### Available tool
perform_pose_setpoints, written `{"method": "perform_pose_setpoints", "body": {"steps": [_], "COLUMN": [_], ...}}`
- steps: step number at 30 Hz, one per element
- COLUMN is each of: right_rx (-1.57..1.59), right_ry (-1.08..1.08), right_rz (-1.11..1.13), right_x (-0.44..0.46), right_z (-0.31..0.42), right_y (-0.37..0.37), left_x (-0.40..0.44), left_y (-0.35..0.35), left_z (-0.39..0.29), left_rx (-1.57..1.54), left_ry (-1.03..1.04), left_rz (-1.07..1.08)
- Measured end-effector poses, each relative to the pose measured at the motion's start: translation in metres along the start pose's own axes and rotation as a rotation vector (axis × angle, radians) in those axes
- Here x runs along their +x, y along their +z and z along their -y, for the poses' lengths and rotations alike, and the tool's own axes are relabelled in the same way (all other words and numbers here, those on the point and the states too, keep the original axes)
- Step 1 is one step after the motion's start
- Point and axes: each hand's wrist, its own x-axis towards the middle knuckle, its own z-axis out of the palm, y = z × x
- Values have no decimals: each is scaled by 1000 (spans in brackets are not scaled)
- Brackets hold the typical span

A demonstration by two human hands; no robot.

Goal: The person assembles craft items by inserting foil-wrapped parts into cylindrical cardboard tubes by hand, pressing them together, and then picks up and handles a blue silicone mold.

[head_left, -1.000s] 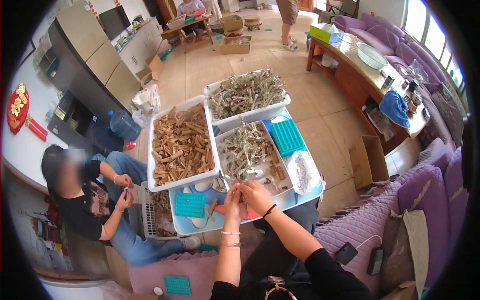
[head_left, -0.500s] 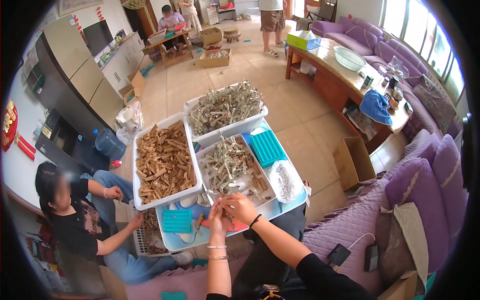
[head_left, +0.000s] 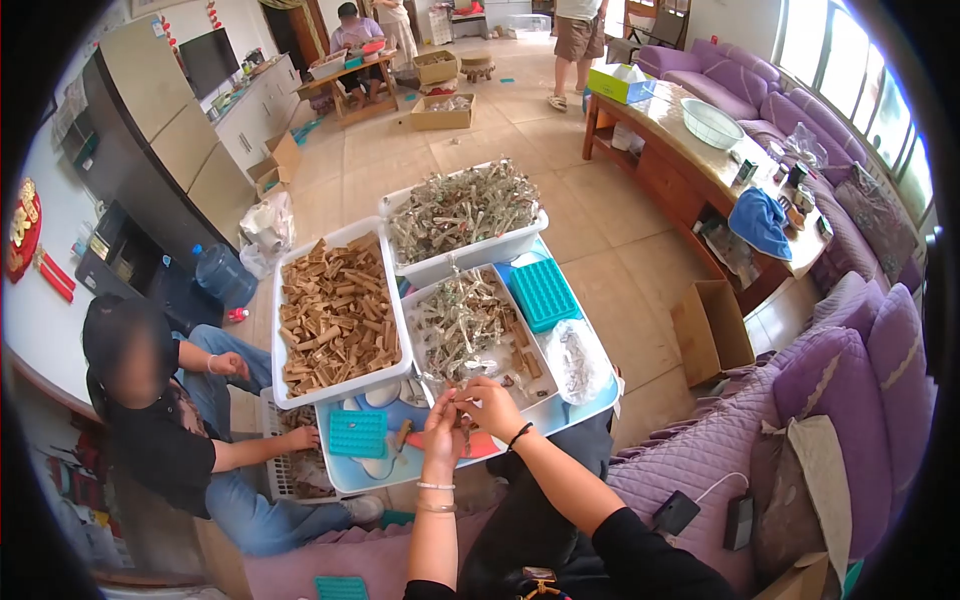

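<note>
My left hand (head_left: 440,428) and my right hand (head_left: 490,408) meet above the near edge of the blue-and-white table (head_left: 342,478), fingertips pinched together. What they hold is too small to make out. Just beyond my fingers stands a shallow white tray (head_left: 543,378) with a heap of small clear-wrapped pieces (head_left: 462,318) and a few brown ones along its right side. Below my hands, partly covered by them, lies a red-orange item (head_left: 480,444). A teal pegged tray (head_left: 358,433) rests on the table left of my left hand.
A white tub (head_left: 406,345) holds folded brown cardboard pieces; another white tub (head_left: 545,222) is heaped with clear-wrapped pieces. A second teal tray (head_left: 545,293) and a plastic bag (head_left: 577,362) lie right. A co-worker (head_left: 150,410) sits left, one hand at a basket (head_left: 282,480). A purple sofa (head_left: 690,440) is right.
The camera view has shifted slightly. My hands stay pinched together in nearly the same place. The co-worker leans forward, one hand now farther right over the basket.
</note>
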Motion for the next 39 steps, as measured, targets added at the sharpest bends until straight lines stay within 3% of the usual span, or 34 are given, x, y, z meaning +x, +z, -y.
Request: {"method": "perform_pose_setpoints", "body": {"steps": [6,8,10,16,18,20,24,28,31,35,39], "right_rx": [40,221,383,390,222,-48,-403,-709,-830,-693,-1004], "right_ry": [133,395,467,332,287,157,148,171,40,-79,-148], "right_rz": [90,91,91,-30,-157,-112,245,381,359,301,411], "right_x": [5,7,8,18,28,36,43,34,27,24,22], "right_z": [2,9,-12,-11,-23,-5,-9,-19,-31,-39,-34], "right_y": [-9,-13,-7,-24,-42,-71,-104,-103,-87,-61,-39], "left_x": [3,-1,-2,2,1,3,5,5,4,4,6], "left_y": [0,9,11,-1,0,-2,-3,-3,-3,-2,-1], "left_z": [-3,-7,-6,-4,-5,-3,-5,-6,-6,-5,-5], "left_rx": [1,39,29,24,12,13,-36,-33,-13,20,37], "left_ry": [-42,-52,-58,-10,-31,-37,-73,-87,-87,-78,-75], "left_rz": [48,18,16,-19,-54,-57,-30,-23,-14,-74,-64]}}
